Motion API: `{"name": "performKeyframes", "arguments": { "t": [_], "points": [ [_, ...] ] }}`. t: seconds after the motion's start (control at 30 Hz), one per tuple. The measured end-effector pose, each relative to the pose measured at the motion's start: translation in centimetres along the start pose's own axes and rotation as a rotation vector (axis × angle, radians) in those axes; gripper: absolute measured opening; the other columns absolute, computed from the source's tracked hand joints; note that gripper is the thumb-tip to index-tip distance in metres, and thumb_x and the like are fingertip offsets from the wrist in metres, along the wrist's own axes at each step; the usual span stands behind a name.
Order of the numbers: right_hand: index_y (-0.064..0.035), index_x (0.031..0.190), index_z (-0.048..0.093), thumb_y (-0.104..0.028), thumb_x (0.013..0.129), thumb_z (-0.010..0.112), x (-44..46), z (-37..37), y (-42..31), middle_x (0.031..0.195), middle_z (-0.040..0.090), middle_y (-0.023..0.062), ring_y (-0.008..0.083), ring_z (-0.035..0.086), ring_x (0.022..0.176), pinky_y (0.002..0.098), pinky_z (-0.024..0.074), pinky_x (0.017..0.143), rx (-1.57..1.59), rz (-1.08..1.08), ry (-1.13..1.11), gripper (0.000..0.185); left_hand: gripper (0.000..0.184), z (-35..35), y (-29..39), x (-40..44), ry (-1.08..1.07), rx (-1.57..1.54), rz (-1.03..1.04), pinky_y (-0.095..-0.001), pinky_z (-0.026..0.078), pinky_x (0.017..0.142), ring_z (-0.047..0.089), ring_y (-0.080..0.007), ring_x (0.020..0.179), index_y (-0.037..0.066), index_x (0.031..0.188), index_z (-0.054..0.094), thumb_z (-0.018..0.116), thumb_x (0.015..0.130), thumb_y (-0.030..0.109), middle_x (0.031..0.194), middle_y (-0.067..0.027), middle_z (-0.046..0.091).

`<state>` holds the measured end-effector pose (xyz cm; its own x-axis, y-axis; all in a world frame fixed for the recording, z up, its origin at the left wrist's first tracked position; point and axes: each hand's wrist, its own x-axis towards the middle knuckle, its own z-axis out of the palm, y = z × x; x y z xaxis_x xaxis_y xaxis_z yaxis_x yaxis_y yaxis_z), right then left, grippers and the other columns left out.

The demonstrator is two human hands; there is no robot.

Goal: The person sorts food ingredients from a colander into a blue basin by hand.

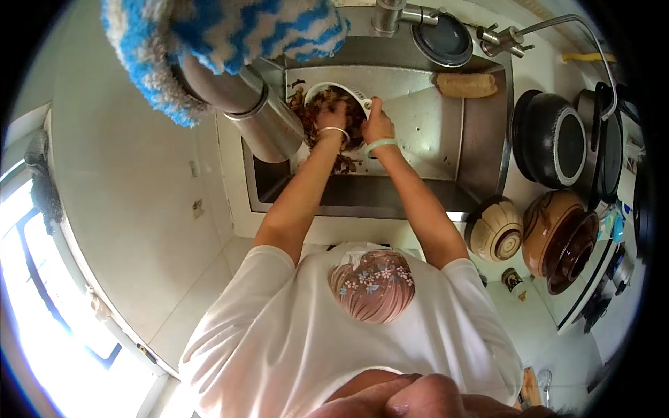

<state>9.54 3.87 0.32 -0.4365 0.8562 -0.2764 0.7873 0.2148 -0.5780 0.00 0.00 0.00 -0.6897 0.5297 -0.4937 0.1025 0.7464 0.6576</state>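
Observation:
A white colander (358,95), tilted in the left part of the steel sink (425,150), holds wet dark-brown leafy pieces. My left hand (333,115) reaches down into these pieces, and its fingertips are hidden among them. At the right side of the rim, my right hand (378,127) grips the colander with the thumb up. More brown scraps (346,165) lie on the sink floor beside and below the colander. Both wrists wear bangles.
A steel cylinder (272,132) with a blue-and-white fluffy cloth (258,31) overhangs the sink's left side. A tan roll-shaped object (467,85) lies at the sink's right back. Faucets (503,42) stand behind. Dark pots (557,139) and brown bowls (555,226) line the right counter.

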Motion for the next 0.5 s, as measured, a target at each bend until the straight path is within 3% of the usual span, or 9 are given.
{"name": "performKeyframes", "arguments": {
  "t": [0.03,0.07,0.1,0.17,0.2,0.27,0.37,0.43,0.5],
  "points": [
    [-0.0111,0.108,0.026,-0.016,0.074,0.057,0.6,0.3,0.7,0.089,0.057,0.0177,0.0323,0.057,0.079,0.0427,0.0437,0.067,0.021,0.02,-0.003,0.046,0.062,0.2,0.3,0.4,0.002,-0.006,0.011,-0.0386,0.034,0.089,0.043,-0.0347,0.105,0.002,0.121,0.035,0.044,0.076,0.044,0.116,-0.0229,0.043],
    [-0.0106,0.109,0.024,-0.013,0.074,0.056,0.9,0.6,1.4,0.087,0.057,0.0173,0.0315,0.057,0.074,0.0416,0.0446,0.064,0.042,0.043,-0.009,0.048,0.061,0.9,0.2,0.2,-0.058,-0.081,0.212,-0.04,0.035,0.086,0.044,-0.0382,0.102,-0.001,0.119,0.036,0.046,0.075,0.04,0.114,-0.0254,0.043],
    [-0.0106,0.109,0.024,-0.013,0.074,0.056,-1.4,1.3,0.6,0.087,0.057,0.0173,0.0315,0.057,0.074,0.0416,0.0446,0.064,0.086,0.059,-0.049,0.048,0.061,-1.0,0.3,-2.9,-0.141,0.013,0.153,-0.0393,0.036,0.085,0.045,-0.038,0.101,-0.001,0.118,0.038,0.047,0.074,0.041,0.111,-0.0256,0.045],
    [-0.0111,0.107,0.024,-0.009,0.071,0.057,-0.5,1.0,2.0,0.085,0.057,0.0166,0.0288,0.058,0.072,0.0391,0.0445,0.062,0.361,0.304,-0.045,0.049,0.052,0.0,0.0,-4.7,-0.061,0.053,0.42,-0.0393,0.038,0.083,0.048,-0.0383,0.096,0.0,0.113,0.044,0.049,0.074,0.035,0.105,-0.0241,0.049],
    [-0.0121,0.106,0.026,-0.006,0.068,0.058,0.2,1.5,3.9,0.083,0.056,0.0163,0.0276,0.057,0.071,0.0368,0.0443,0.061,0.43,0.361,-0.05,0.049,0.052,-0.3,-0.2,-5.4,-0.061,0.049,0.432,-0.0393,0.038,0.083,0.048,-0.0383,0.096,0.0,0.113,0.044,0.049,0.074,0.035,0.105,-0.0241,0.049],
    [-0.0119,0.105,0.027,-0.005,0.068,0.058,-0.1,1.3,4.9,0.083,0.056,0.0162,0.0281,0.057,0.071,0.0352,0.0442,0.061,0.438,0.349,-0.038,0.049,0.04,-2.8,-1.3,-6.1,-0.033,0.096,0.575,-0.0326,0.038,0.081,0.052,-0.0287,0.093,0.002,0.107,0.05,0.05,0.077,0.03,0.101,-0.017,0.054],
    [-0.0131,0.106,0.027,-0.004,0.065,0.053,-0.2,3.5,6.8,0.073,0.054,0.0149,0.0298,0.055,0.062,0.0351,0.0429,0.057,0.454,0.282,0.049,0.049,0.023,-7.7,-3.3,-6.2,-0.132,-0.082,0.104,-0.0234,0.039,0.074,0.051,-0.0149,0.081,0.002,0.099,0.055,0.048,0.079,0.012,0.089,-0.0064,0.057],
    [-0.0118,0.105,0.029,-0.004,0.064,0.055,0.3,5.1,8.6,0.071,0.052,0.0142,0.0265,0.053,0.061,0.0349,0.0421,0.057,0.606,0.23,0.1,0.05,0.02,-9.2,-7.5,-4.2,-0.082,-0.349,-0.059,-0.0219,0.039,0.069,0.051,-0.0121,0.074,0.003,0.094,0.056,0.049,0.079,0.013,0.082,-0.0043,0.057],
    [-0.0114,0.104,0.029,-0.002,0.063,0.056,0.5,4.6,9.6,0.073,0.052,0.0138,0.025,0.053,0.062,0.0334,0.0421,0.057,0.615,0.221,0.1,0.05,0.015,-11.2,-9.3,-3.4,-0.067,-0.315,-0.136,-0.0223,0.04,0.065,0.053,-0.0105,0.072,0.006,0.091,0.057,0.049,0.079,0.013,0.083,-0.0032,0.058]
  ]
}}
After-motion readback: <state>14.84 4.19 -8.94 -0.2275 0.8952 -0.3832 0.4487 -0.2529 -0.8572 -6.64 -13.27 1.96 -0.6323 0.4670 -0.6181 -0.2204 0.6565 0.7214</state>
